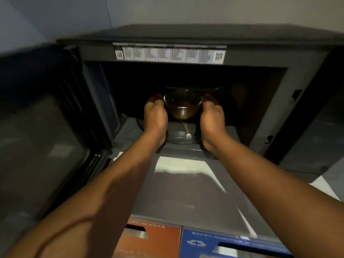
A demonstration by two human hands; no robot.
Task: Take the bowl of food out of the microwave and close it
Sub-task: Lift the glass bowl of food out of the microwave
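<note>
A clear glass bowl [182, 105] with brown food in it is inside the dark microwave [186, 36] cavity, above the glass turntable [183, 133]. My left hand [155, 116] cups the bowl's left side and my right hand [212, 118] cups its right side, fingers curled round the rim. Whether the bowl rests on the turntable or is lifted off it cannot be told. The microwave door [42, 127] hangs wide open to the left.
A grey counter [186, 192] runs in front of the microwave. Below its front edge are an orange bin label [150, 241] and a blue recycling bin label [223, 243]. A sticker strip [170, 53] sits above the cavity. A pale wall rises behind.
</note>
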